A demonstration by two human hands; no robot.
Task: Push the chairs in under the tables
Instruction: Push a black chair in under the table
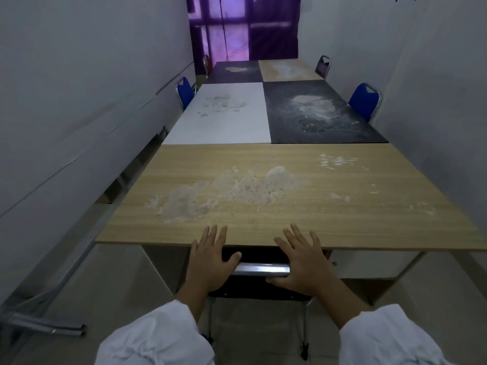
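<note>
Sleeves point(155, 335) white, lowest in view. Left hand point(210, 262) and right hand point(303, 264) lie flat, fingers straight and spread, gripping nothing. Palms press the chair point(261, 268) at its chrome top rail, which runs between them. Fingertips overlap the bench point(263, 180) edge just ahead. Chair looks nearly home. Push evenly from both palms and lift fingers clear of the edge.

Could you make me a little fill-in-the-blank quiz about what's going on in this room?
The left hand and right hand both rest on the back of a ____.
The nearest table has a top of light ____.
The nearest side chair on the right is ____.
The curtain at the far end is ____.
Missing: chair; wood; blue; purple.
</note>
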